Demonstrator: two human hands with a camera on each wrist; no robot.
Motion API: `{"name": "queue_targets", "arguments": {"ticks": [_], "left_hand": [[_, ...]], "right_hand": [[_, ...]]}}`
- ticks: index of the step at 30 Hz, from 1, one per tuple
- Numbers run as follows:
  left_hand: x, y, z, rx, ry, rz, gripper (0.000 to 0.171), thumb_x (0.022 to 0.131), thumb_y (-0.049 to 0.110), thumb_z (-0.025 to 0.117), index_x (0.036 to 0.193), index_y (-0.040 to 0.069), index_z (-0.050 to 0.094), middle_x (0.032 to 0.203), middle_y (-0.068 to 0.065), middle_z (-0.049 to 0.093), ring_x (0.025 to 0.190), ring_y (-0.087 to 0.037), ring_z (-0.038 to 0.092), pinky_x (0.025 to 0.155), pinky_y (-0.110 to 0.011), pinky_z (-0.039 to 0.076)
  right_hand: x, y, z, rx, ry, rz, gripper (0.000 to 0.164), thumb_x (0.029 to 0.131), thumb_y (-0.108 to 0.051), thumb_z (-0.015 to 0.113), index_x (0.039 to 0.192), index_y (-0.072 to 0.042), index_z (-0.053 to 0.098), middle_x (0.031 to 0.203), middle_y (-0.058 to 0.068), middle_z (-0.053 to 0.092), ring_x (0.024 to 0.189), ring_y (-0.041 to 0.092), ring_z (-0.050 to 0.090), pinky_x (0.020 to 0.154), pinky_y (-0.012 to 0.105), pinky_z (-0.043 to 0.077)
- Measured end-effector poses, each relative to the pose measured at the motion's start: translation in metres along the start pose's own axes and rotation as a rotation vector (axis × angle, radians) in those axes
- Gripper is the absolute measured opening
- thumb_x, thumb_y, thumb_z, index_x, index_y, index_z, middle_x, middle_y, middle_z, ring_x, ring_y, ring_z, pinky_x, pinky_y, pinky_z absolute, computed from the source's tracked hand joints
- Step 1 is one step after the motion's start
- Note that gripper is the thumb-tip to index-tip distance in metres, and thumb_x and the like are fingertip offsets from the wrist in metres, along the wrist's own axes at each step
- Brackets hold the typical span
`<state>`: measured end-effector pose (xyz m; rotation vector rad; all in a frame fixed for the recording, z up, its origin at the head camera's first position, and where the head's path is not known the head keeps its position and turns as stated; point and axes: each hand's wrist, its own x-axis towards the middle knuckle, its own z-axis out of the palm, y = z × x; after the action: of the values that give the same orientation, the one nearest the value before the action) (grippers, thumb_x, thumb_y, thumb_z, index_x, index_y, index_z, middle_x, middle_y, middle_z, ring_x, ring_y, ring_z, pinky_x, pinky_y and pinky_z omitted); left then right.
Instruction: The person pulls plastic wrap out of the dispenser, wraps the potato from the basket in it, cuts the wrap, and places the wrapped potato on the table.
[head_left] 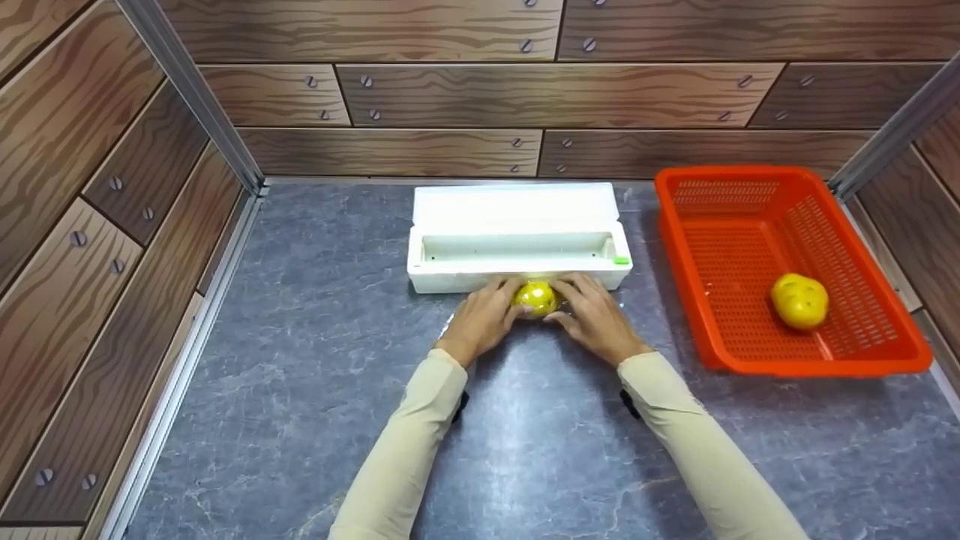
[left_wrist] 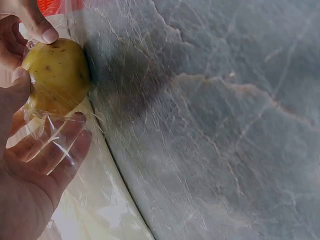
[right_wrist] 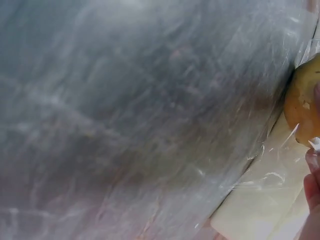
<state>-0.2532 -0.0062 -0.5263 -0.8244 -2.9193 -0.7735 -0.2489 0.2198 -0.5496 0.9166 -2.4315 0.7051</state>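
Observation:
A round yellow potato with dark eyes sits in clear cling film at the front of a white cling film box. My left hand holds it from the left, the thumb on its skin and the other fingers spread behind the film. From the right my right hand holds the other side, and its thumb tip presses the potato in the left wrist view. Only part of the right hand's fingers shows at the edge of the right wrist view.
The white box's lid stands open behind its long trough, with a green tab at the right end. To the right is a red-orange basket holding another potato. Wood-patterned walls enclose the grey marbled table.

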Motion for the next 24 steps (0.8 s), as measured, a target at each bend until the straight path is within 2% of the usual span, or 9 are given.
{"name": "queue_targets", "arguments": {"ticks": [4, 7, 11, 17, 21, 24], "left_hand": [[-0.002, 0.0003, 0.0011, -0.008, 0.004, -0.019, 0.046, 0.104, 0.032, 0.056, 0.146, 0.013, 0.05, 0.137, -0.012, 0.057, 0.116, -0.036, 0.062, 0.097, -0.048, 0.052], [-0.0044, 0.0012, 0.0027, 0.02, 0.024, -0.006, 0.046, 0.105, 0.033, 0.055, 0.145, 0.012, 0.051, 0.137, -0.012, 0.057, 0.12, -0.033, 0.06, 0.099, -0.047, 0.051], [-0.0064, 0.0035, 0.0047, 0.101, 0.088, 0.043, 0.045, 0.104, 0.034, 0.057, 0.143, 0.011, 0.055, 0.138, -0.011, 0.055, 0.122, -0.029, 0.057, 0.101, -0.043, 0.05], [-0.0064, 0.0049, 0.0062, 0.175, 0.2, 0.078, 0.049, 0.098, 0.032, 0.067, 0.142, 0.013, 0.057, 0.134, -0.012, 0.056, 0.116, -0.028, 0.058, 0.097, -0.041, 0.051], [-0.0064, 0.0056, 0.0044, 0.191, 0.242, 0.07, 0.051, 0.094, 0.032, 0.073, 0.139, 0.014, 0.059, 0.13, -0.012, 0.055, 0.111, -0.027, 0.057, 0.09, -0.04, 0.053], [-0.007, 0.0062, 0.0039, 0.199, 0.246, 0.109, 0.048, 0.093, 0.032, 0.074, 0.135, 0.014, 0.061, 0.128, -0.012, 0.055, 0.109, -0.026, 0.056, 0.088, -0.038, 0.053]], "right_hand": [[0.0003, -0.0007, 0.0008, 0.001, -0.003, 0.004, 0.053, 0.082, -0.016, 0.083, 0.126, 0.006, 0.064, 0.12, 0.02, 0.063, 0.11, 0.038, 0.059, 0.099, 0.051, 0.047], [-0.0014, -0.0006, 0.0019, -0.02, 0.022, -0.004, 0.054, 0.081, -0.016, 0.084, 0.126, 0.006, 0.064, 0.119, 0.02, 0.064, 0.107, 0.038, 0.059, 0.096, 0.051, 0.047], [-0.0038, -0.0005, 0.0029, -0.043, 0.064, -0.016, 0.055, 0.079, -0.018, 0.086, 0.124, 0.004, 0.066, 0.116, 0.018, 0.066, 0.103, 0.037, 0.059, 0.091, 0.051, 0.047], [-0.0033, -0.0016, 0.0016, -0.038, 0.056, -0.004, 0.052, 0.079, -0.021, 0.087, 0.123, 0.0, 0.068, 0.121, 0.02, 0.061, 0.108, 0.038, 0.055, 0.091, 0.053, 0.045], [-0.0033, -0.0018, 0.0004, -0.043, 0.041, 0.017, 0.056, 0.079, -0.024, 0.086, 0.126, -0.001, 0.067, 0.122, 0.02, 0.058, 0.106, 0.038, 0.054, 0.09, 0.052, 0.044], [-0.004, -0.0019, -0.0004, -0.054, 0.021, 0.037, 0.058, 0.077, -0.024, 0.088, 0.126, -0.001, 0.067, 0.121, 0.02, 0.057, 0.105, 0.038, 0.053, 0.088, 0.05, 0.042]]}}
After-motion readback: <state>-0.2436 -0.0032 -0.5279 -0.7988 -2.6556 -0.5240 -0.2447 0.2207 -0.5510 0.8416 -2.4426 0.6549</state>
